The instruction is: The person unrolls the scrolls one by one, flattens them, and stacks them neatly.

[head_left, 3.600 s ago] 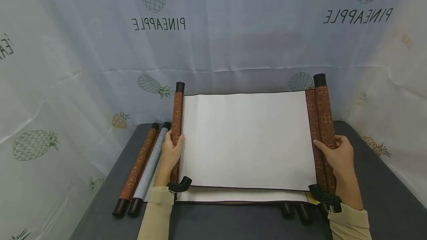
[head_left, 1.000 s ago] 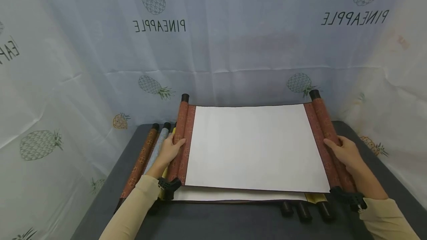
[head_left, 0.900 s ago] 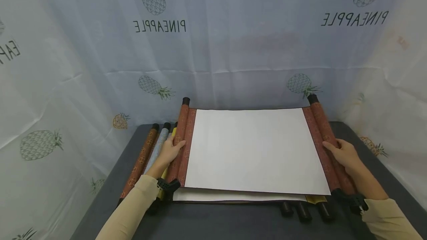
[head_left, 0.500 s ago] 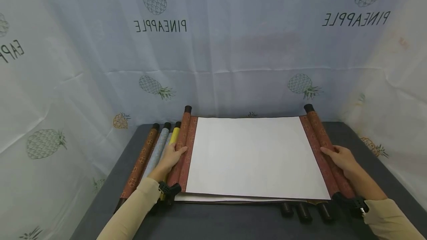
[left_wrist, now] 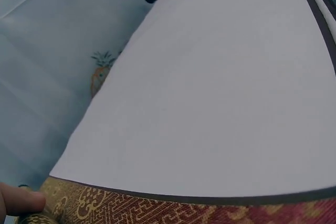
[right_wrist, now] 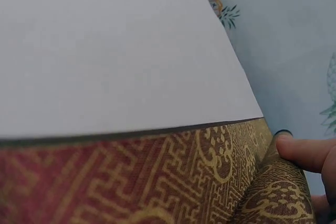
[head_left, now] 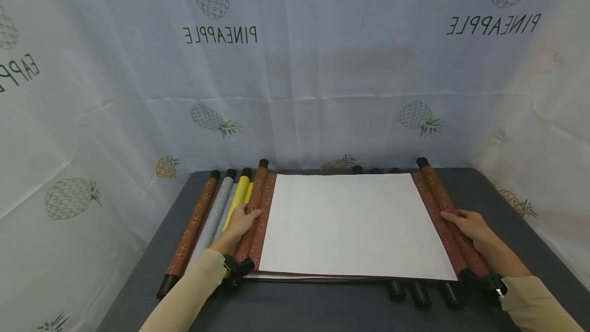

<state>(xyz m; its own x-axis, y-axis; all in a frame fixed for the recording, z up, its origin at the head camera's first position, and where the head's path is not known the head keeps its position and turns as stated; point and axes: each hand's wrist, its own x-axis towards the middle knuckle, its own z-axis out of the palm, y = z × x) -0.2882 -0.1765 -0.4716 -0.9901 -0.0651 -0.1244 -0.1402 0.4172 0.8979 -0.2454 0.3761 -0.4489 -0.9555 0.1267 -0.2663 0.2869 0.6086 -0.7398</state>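
A hanging scroll [head_left: 357, 224] with blank white paper and reddish-brown patterned ends lies spread between my hands in the head view. My left hand [head_left: 238, 223] grips its left roller [head_left: 256, 193], the thumb over the roller's inner side. On the other side my right hand [head_left: 469, 224] holds the right roller [head_left: 438, 188] the same way. Both rollers have black end caps. In the left wrist view only a thumb [left_wrist: 23, 201] shows at the brocade band [left_wrist: 105, 203]. The right wrist view has a thumb [right_wrist: 302, 150] pressing the rolled brocade [right_wrist: 278, 190]. The fingers under the rollers are mostly hidden.
Left of the held scroll lie a brown roller [head_left: 193, 229], a light blue-grey one [head_left: 214, 219] and a yellow one [head_left: 239, 193]. Several black caps, such as one cap [head_left: 420, 296], poke out beneath the paper. Pineapple-print cloth [head_left: 295, 65] surrounds the dark table [head_left: 295, 306].
The scroll has come down toward the table and covers more of the sheets beneath. Since the oldest frame, a brown band has appeared at its left end and the forearms have spread wider.
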